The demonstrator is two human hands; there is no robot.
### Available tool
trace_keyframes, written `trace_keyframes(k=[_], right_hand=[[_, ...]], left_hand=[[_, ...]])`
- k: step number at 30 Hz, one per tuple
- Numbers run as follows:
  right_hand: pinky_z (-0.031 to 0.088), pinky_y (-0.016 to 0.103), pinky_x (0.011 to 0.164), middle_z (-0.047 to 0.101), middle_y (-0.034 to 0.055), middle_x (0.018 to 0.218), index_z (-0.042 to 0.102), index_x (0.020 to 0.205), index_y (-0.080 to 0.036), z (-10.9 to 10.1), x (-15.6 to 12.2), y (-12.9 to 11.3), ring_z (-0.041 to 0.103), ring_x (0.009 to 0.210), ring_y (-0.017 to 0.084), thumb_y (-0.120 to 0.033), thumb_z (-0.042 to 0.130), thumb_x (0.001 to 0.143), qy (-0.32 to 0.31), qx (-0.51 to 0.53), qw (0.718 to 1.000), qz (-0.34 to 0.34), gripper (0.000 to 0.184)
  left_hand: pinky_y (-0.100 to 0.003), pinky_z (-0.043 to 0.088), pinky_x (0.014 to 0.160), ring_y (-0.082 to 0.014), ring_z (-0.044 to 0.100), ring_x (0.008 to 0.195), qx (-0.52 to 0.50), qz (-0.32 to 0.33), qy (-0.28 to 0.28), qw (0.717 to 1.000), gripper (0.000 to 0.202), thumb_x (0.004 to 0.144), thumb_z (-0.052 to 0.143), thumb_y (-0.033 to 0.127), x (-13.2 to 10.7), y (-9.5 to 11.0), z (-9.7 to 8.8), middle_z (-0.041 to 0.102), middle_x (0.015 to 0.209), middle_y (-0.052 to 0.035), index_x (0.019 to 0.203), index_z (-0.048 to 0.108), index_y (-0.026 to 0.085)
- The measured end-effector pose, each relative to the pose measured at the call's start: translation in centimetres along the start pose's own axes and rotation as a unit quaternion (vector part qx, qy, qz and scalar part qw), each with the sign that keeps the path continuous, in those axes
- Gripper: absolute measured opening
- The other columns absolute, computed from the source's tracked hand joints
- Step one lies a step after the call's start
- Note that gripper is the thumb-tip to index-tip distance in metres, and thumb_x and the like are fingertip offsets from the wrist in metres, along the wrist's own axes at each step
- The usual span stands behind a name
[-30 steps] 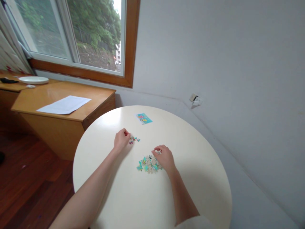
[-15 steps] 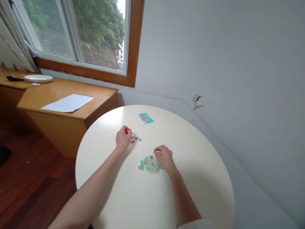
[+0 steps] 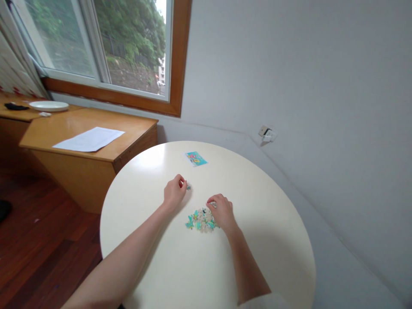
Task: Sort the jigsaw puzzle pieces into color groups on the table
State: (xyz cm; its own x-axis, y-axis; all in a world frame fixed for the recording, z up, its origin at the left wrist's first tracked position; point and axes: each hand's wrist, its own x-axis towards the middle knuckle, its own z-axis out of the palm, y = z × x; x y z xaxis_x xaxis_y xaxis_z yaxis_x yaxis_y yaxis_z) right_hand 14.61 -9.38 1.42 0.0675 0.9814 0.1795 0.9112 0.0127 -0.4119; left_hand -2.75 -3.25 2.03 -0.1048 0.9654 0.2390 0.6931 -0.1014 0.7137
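Over the middle of the round table, my left hand (image 3: 175, 191) is curled with thumb and fingers together. It covers most of a small group of joined jigsaw puzzle pieces (image 3: 188, 187); what its fingertips hold is hidden. My right hand (image 3: 222, 213) pinches a pale puzzle piece (image 3: 213, 204) at the upper right edge of a loose pile of puzzle pieces (image 3: 201, 221). Some pieces in the pile show turquoise and yellow print, others plain beige backs. Beyond both hands, a turquoise picture card (image 3: 196, 159) with colourful figures lies flat.
The white round table (image 3: 270, 206) stands close to the wall, which carries a socket with a plug (image 3: 267, 134). At left, a wooden desk (image 3: 135, 133) bears a sheet of paper (image 3: 90, 139) and a white plate (image 3: 49, 106) under the window.
My left hand has moved right and slightly nearer, now covering most of the small group of pieces. My right hand stays at the pile, almost unchanged.
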Motion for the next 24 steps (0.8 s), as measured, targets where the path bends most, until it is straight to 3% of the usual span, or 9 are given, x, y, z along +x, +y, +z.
trace_keyframes(k=[16,24], right_hand=[[0.026,0.032,0.081,0.063,0.0017,0.092,0.060,0.082,-0.022,0.20,0.05,-0.04,0.053,0.093,0.018,-0.017,0.057,0.077,-0.014,0.007,1.000,-0.015,0.008],[0.027,0.032,0.080,0.066,-0.0008,0.080,0.061,0.075,-0.021,0.35,0.22,0.08,0.056,0.086,0.017,-0.015,0.056,0.075,0.003,0.033,0.998,-0.045,0.008]], left_hand=[[-0.023,0.029,0.053,-0.0130,0.053,0.060,0.020,0.003,-0.017,1.000,0.014,0.080,0.047,0.030,0.04,-0.26,0.35,0.060,0.066,-0.0003,0.079,0.056,0.020],[-0.023,0.029,0.052,-0.0124,0.050,0.057,0.007,0.009,-0.011,1.000,0.014,0.079,0.047,0.030,0.23,-0.69,0.59,0.058,0.063,0.0005,0.075,0.055,0.019]])
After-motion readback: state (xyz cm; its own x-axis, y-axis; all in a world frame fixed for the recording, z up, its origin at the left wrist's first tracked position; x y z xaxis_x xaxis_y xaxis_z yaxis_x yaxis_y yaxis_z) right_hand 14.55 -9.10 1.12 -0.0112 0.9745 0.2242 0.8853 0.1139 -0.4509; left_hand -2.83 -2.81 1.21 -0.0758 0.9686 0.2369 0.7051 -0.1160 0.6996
